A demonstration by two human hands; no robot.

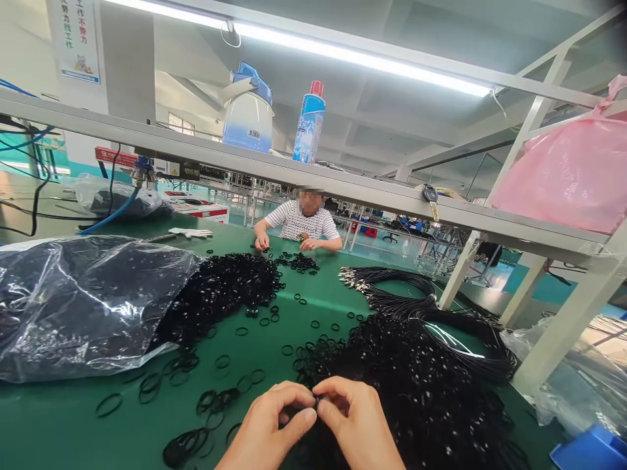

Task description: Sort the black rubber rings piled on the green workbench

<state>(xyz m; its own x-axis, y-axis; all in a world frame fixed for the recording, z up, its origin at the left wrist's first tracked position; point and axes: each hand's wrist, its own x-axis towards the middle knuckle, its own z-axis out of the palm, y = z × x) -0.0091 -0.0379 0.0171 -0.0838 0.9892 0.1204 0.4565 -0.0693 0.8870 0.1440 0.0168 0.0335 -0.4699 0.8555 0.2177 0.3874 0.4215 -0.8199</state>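
My left hand (277, 421) and my right hand (360, 418) meet fingertip to fingertip at the bottom centre, thumbs and forefingers pinched. A small black ring (316, 398) shows between them, mostly covered by the fingers. Right beneath and beyond my right hand spreads a large heap of black rings (416, 385). Loose black rings (223, 361) lie scattered on the green tabletop (274, 359) left of my hands. Farther left, a second heap of black rings (230, 284) spills from a clear plastic bag (93, 300).
Coiled black cables (401, 287) lie behind the right heap. A co-worker (304, 219) sits across, handling a small pile of rings (298, 261). Overhead, a shelf (294, 171) carries a jug (249, 114), a spray can (309, 127) and a pink bag (563, 170). A blue bin (590, 449) stands lower right.
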